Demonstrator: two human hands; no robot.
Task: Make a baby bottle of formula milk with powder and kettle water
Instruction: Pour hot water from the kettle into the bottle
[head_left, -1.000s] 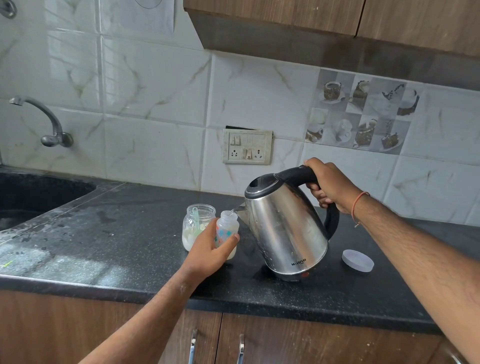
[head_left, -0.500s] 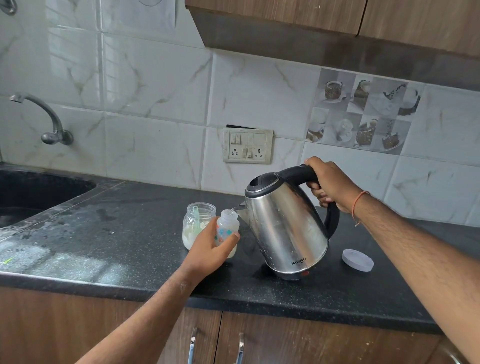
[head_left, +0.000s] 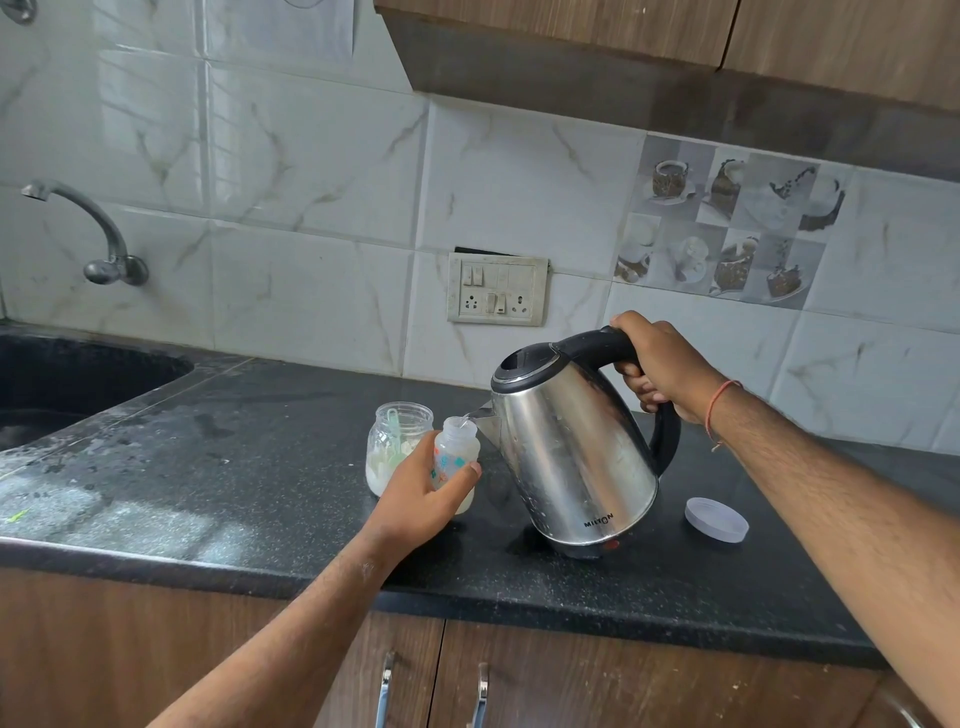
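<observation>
White marble-patterned wall tiles (head_left: 311, 208) fill the upper half of the frame, above one black speckled stone countertop (head_left: 234, 457) that runs across the middle. One curved metal tap (head_left: 93, 234) is fixed to the wall at the upper left, over one dark sink (head_left: 62, 384) at the left edge. One cream switch and socket plate (head_left: 497, 289) is mounted on the tiles near the centre. Two metal cabinet handles (head_left: 385, 696) are seen at the bottom centre, on brown wooden cabinet doors.

One stainless steel electric kettle with a black lid and handle (head_left: 574, 447) is held tilted toward the left, right of centre, its spout over the mouth of one small translucent plastic baby bottle with coloured prints (head_left: 457, 452). The kettle's handle is gripped by the right hand (head_left: 660, 364), with the fingers curled round it. The bottle stands on the countertop at the centre and is gripped round its body by the left hand (head_left: 421, 499). Whitish contents are seen in the bottle's lower part.

One clear glass jar of white powder (head_left: 397, 447) stands just left of the bottle, without a lid, and one pale green scoop (head_left: 396, 434) is seen inside it. One round translucent white lid (head_left: 717, 519) lies flat on the countertop, to the right of the kettle.
</observation>
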